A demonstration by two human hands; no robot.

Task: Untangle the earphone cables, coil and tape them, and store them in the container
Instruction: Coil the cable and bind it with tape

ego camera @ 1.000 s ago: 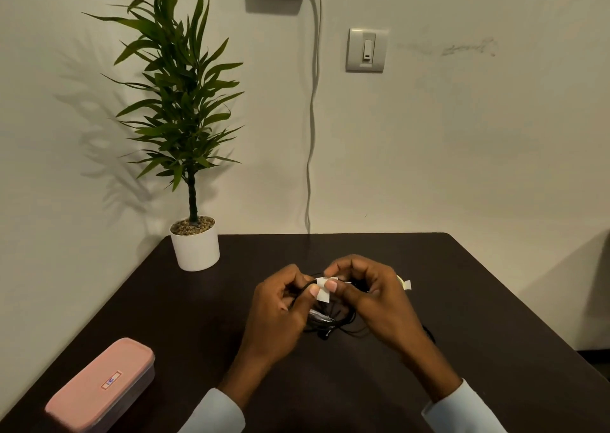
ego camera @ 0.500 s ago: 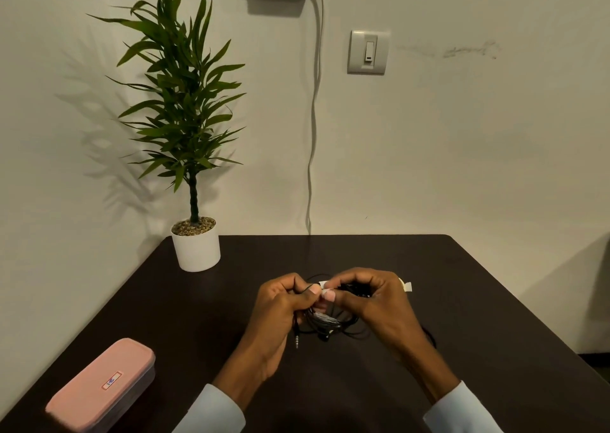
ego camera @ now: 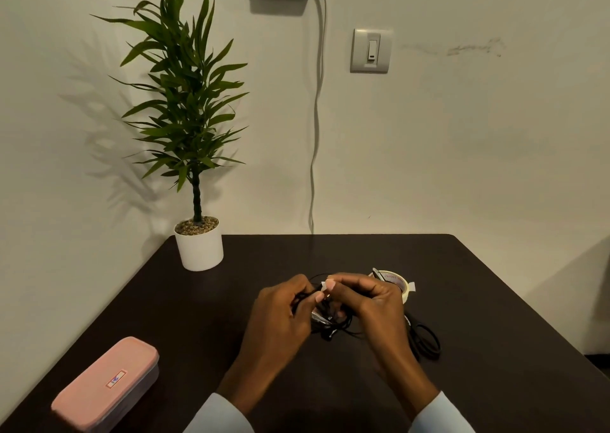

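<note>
The black earphone cable (ego camera: 331, 320) is above the middle of the dark table (ego camera: 204, 304), held between both hands. The left hand (ego camera: 280, 314) and right hand (ego camera: 373, 304) together pinch a white tape piece (ego camera: 325, 285) on it. The tape roll (ego camera: 394, 282) lies just behind; the pink container (ego camera: 105, 383) stands far left.

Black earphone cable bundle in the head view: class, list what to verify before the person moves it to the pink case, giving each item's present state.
1. Black earphone cable bundle held by both the left hand and the right hand: ok.
2. Small white tape strip pinched at the fingertips over the cable: ok.
3. Strip wrapped fully round the coil: cannot tell, fingers hide it.
4. Cable ends tucked in: not ok, loose loops hang below the hands.
5. Pink rectangular lidded case open to receive it: not ok, lid is on.
6. Cream masking tape roll within reach: ok.
</note>
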